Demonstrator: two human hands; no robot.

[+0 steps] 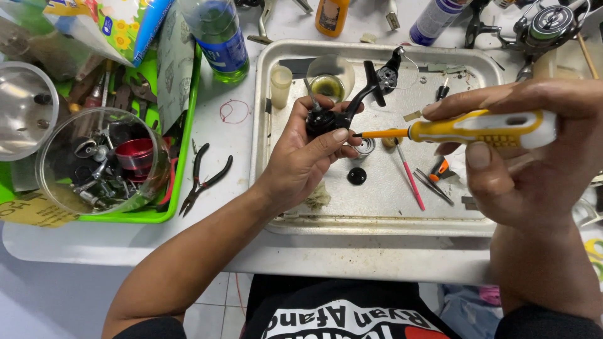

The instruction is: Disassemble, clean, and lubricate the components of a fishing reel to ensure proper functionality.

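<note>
My left hand point(308, 160) grips a black fishing reel body point(326, 119) with a curved black handle arm, held over a metal tray point(377, 216). My right hand point(534, 157) holds a yellow and white screwdriver point(477, 129) level, its orange shaft tip pointing left at the reel by my left thumb. On the tray lie a small black round cap point(357, 176), a silver ring part point(365, 147), a pink stick point(409, 179) and an orange-handled tool point(438, 171).
Black pliers point(204, 179) lie left of the tray. A green bin point(157, 216) holds a clear jar of metal parts point(103, 160) and tools. A green bottle point(220, 37), an orange bottle point(331, 16), a small cup point(281, 85) and another reel point(546, 25) stand at the back.
</note>
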